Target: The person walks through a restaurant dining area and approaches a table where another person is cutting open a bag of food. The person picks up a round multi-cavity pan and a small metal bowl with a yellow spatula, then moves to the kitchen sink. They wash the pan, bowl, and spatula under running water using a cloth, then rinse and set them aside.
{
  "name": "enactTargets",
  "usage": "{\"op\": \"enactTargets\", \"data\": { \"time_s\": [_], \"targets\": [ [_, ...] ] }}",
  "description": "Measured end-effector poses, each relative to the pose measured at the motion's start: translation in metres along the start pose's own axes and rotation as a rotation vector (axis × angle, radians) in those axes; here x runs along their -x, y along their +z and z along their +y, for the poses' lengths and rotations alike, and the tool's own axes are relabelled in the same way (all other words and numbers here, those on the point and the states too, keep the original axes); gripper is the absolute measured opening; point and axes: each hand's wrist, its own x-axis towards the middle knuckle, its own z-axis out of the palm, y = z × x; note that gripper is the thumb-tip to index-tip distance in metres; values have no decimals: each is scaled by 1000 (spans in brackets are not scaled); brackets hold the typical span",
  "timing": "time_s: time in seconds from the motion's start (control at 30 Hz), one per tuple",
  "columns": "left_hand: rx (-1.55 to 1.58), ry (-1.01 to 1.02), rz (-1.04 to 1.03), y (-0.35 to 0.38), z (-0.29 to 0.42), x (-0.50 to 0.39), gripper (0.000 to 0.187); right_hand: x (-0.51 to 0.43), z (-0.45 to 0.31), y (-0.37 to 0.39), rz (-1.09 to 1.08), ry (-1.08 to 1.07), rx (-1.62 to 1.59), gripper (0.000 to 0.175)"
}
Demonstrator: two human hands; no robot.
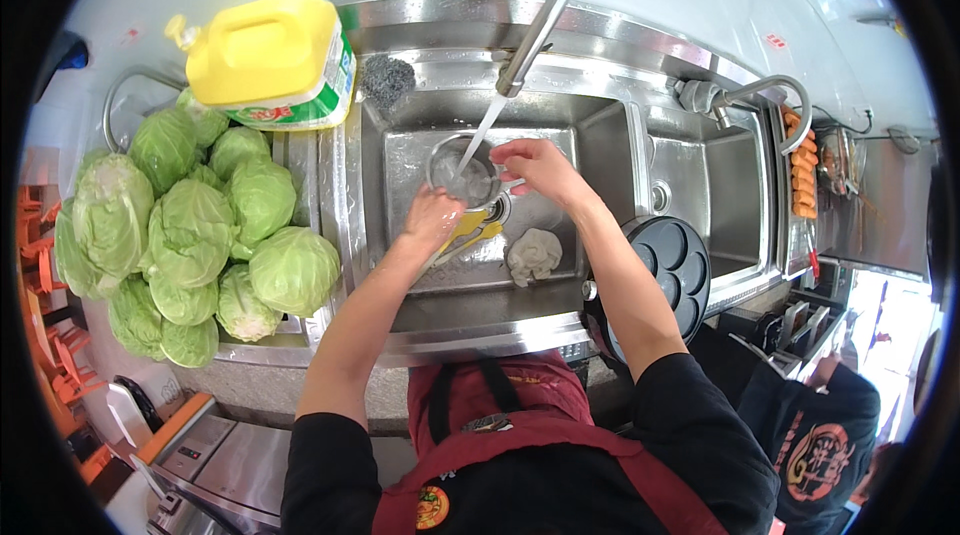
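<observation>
My left hand (pixel 435 216) grips the near rim of a round metal container (pixel 433 160) in the sink basin (pixel 397 235). Water pours from the faucet (pixel 534 40) into it, and water stands inside. At its right rim, my right hand (pixel 541 169) has its fingers curled and apart, with nothing visible between them; whether they touch the rim is unclear. Below the container lie yellow-ended utensils (pixel 487 231), partly hidden by my left hand and the container. A crumpled white cloth (pixel 534 256) rests on the basin floor, right of the drain (pixel 496 209).
Green cabbages (pixel 191 235) are heaped on the left, beside a large yellow jug (pixel 262 55). A dark scouring pad (pixel 387 81) sits at the back ledge. Near my right forearm stands a black pan with round hollows (pixel 671 272). Another person (pixel 814 445) is at the lower right.
</observation>
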Motion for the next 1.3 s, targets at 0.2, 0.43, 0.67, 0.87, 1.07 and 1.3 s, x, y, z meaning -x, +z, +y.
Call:
{"op": "enactTargets", "data": {
  "time_s": [0.2,0.43,0.67,0.87,1.07,1.3],
  "targets": [
    [-65,-39,30,-7,-3,-7,13,-45,12,-52,418,-68,-550,37],
    [-92,-148,6,-27,14,-8,15,-105,-24,-85,522,-109,-474,42],
    [1175,-798,2,1,-6,-8,27,-129,-59,-78,505,-175,-372,38],
    [2608,-1076,158,62,-11,25,40,-82,-7,-75,551,-171,-46,52],
    [3152,-890,277,61,52,-26,39,-13,48,-114,383,-118,109,56],
    [1622,-260,356,-67,140,-163,29,33,40,-226,577,-81,-255,52]
  ]
}}
